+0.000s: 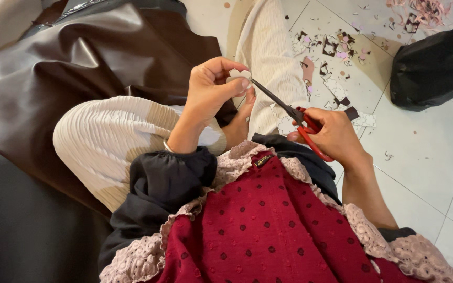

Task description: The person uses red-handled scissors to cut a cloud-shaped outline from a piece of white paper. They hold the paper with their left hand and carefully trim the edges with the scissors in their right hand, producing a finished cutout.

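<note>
From the head camera, the one container-like thing is a black bag (435, 67) on the tiled floor (425, 152), well beyond the scissors; what it holds cannot be seen.

The left hand (212, 89) is raised above the cream-trousered knee (106, 139), wrist bent, thumb and fingertips pinched together on a very small piece that is too tiny to make out. The right hand (334, 135) sits just right of it, fingers curled through the red handles of one pair of scissors (289, 112). The dark blades run up and left from that hand, their tip touching the left fingertips.

Many paper scraps (336, 50), brown, pink and white, lie scattered on the floor beyond the scissors. One large sheet of brown leather-like material (79, 63) spreads left of the left hand.
</note>
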{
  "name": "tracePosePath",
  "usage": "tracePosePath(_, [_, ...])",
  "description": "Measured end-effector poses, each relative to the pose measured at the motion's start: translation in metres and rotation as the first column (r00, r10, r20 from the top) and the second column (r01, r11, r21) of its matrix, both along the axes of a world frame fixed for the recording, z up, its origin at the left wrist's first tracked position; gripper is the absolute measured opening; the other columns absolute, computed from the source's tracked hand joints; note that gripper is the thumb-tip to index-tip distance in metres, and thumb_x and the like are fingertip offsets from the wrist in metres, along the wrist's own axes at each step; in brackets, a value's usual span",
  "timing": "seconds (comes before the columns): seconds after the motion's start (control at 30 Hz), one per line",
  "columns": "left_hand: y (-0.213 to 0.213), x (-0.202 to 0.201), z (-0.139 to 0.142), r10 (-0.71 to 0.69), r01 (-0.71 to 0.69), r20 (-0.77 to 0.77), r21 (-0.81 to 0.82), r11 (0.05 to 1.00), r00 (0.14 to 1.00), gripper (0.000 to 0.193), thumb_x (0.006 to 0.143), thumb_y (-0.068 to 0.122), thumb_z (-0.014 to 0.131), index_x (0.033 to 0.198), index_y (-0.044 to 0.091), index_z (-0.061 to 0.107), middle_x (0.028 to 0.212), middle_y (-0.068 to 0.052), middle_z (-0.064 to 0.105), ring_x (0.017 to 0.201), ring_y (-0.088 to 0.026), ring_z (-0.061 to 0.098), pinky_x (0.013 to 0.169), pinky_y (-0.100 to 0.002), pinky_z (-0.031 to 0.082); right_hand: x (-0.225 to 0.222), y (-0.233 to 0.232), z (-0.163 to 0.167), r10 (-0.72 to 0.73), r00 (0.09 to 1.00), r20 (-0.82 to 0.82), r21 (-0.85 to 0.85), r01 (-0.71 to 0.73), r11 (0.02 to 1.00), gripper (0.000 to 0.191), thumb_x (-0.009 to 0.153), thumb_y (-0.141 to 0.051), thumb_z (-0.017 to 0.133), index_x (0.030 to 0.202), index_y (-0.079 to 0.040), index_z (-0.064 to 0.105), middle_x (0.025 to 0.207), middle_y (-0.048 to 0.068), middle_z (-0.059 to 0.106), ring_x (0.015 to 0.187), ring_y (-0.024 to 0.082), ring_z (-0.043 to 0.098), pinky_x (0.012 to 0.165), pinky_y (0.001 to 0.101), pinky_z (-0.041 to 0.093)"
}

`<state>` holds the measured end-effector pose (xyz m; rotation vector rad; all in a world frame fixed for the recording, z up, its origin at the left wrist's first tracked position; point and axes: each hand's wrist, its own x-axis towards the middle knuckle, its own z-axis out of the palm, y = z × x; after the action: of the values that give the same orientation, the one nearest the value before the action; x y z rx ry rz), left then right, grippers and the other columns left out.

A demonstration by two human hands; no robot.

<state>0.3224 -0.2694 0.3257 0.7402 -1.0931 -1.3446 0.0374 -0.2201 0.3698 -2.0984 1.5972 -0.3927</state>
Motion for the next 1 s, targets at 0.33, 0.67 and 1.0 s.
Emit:
tracePosePath(0.33, [0.002,0.000,0.007,0.001,-0.001,0.008,-0.002,1.000,1.000,0.018,0.087,-0.004,0.077,0.104,-0.004,0.072,0.087,-0.003,0.072,0.075,-0.004,0.066,0.071,-0.019,0.059,0.000,0.000,0.001,0.004,0.997,0.071,0.007,-0.005,1.000,0.044,0.074,-0.039,0.087,0.079,-0.003,0.062,0.056,0.006,0.046,0.053,0.015,0.039,0.051,0.0345,0.035])
tracePosePath(0.67, [0.004,0.001,0.008,-0.009,0.009,0.011,0.004,1.000,1.000,0.017,0.087,-0.003,0.076,0.104,-0.004,0.072,0.086,-0.004,0.072,0.075,-0.005,0.066,0.071,-0.019,0.057,-0.003,0.001,0.000,-0.028,0.999,0.026,0.042,0.027,0.999,0.058,0.071,-0.045,0.090,0.069,-0.001,0.053,0.054,0.007,0.037,0.053,0.016,0.034,0.050,0.0350,0.031])
tracePosePath(1.0, [0.003,0.000,0.006,-0.002,0.003,-0.017,0.026,1.000,1.000,0.017,0.088,-0.003,0.076,0.104,-0.004,0.071,0.087,-0.004,0.072,0.076,-0.006,0.067,0.072,-0.021,0.059,-0.012,-0.004,-0.009,-0.007,0.996,0.084,0.101,-0.001,0.995,0.048,0.077,-0.039,0.087,0.074,-0.003,0.055,0.059,0.006,0.039,0.058,0.014,0.035,0.053,0.0330,0.032])
